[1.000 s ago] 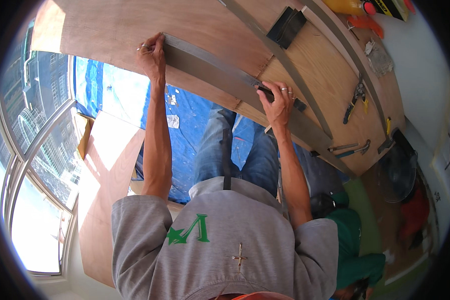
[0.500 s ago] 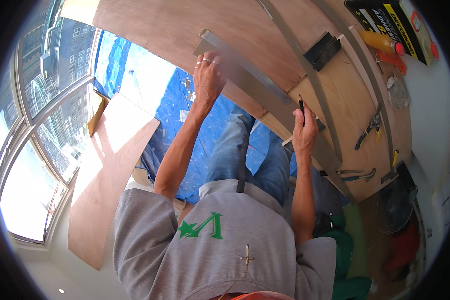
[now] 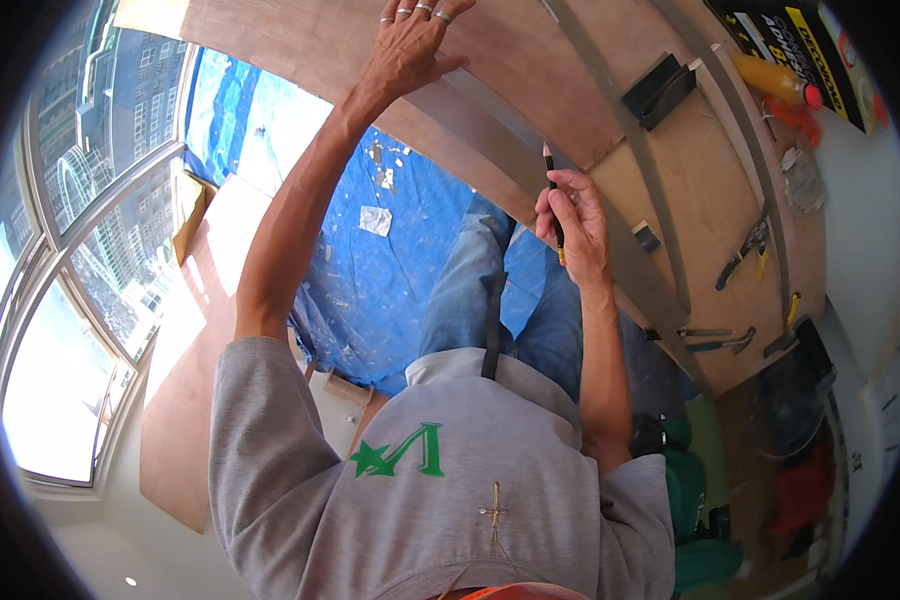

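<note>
My left hand reaches to the top edge over the plywood board, its ringed fingers apart and thumb out, beside a long grey metal straightedge; I cannot tell whether it touches it. My right hand is closed round a black pencil, held point up over the straightedge's near side. A small dark block lies just right of that hand, and a black folded piece sits farther back among long grey strips.
Pliers, a hammer, a yellow bottle and a black-and-yellow can occupy the right side. A blue sheet covers the area below the board. A plywood panel stands by the windows. A person in green is low at right.
My left hand has left the straightedge's far end and risen toward the top edge. My right hand has turned the pencil upright and, lately, moved up-left. The view has shifted.
</note>
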The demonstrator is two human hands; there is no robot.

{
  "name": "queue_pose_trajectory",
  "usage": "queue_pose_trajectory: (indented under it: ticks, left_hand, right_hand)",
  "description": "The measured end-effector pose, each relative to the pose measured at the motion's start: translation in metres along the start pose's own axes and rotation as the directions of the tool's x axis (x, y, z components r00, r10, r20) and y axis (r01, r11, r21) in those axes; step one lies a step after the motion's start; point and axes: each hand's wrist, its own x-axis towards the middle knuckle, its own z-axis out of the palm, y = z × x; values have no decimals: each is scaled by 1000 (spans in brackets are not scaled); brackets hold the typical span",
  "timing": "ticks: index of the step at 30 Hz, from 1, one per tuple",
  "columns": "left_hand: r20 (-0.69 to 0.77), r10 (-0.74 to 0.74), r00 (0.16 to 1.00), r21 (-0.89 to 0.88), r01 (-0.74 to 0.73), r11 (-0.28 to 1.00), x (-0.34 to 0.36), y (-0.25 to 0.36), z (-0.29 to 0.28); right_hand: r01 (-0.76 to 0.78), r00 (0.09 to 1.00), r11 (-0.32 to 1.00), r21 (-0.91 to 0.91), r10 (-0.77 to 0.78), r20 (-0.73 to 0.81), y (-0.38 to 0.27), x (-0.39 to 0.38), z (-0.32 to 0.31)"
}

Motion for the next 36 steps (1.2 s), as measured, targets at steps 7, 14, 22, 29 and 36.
queue_pose_trajectory:
  ticks: [7, 14, 22, 29, 36]
  left_hand:
    - [180, 98, 979, 79, -114, 990, 20, 4, -9]
    - [136, 99, 986, 63, -108, 992, 18, 4, 4]
    - [211, 15, 977, 157, -49, 986, 32, 12, 5]
    - [214, 25, 977, 180, -65, 982, 38, 13, 9]
    - [217, 6, 976, 215, -54, 975, 38, 14, 12]
  right_hand:
    - [-150, 989, 933, 327, 139, 56, 9, 24, 27]
    - [208, 977, 921, -330, -182, 108, 32, 55, 51]
    - [465, 859, 646, -605, -495, 132, 55, 122, 90]
    - [361, 892, 630, -687, -449, 57, 72, 132, 98]
    - [454, 817, 519, -724, -568, 105, 71, 135, 103]
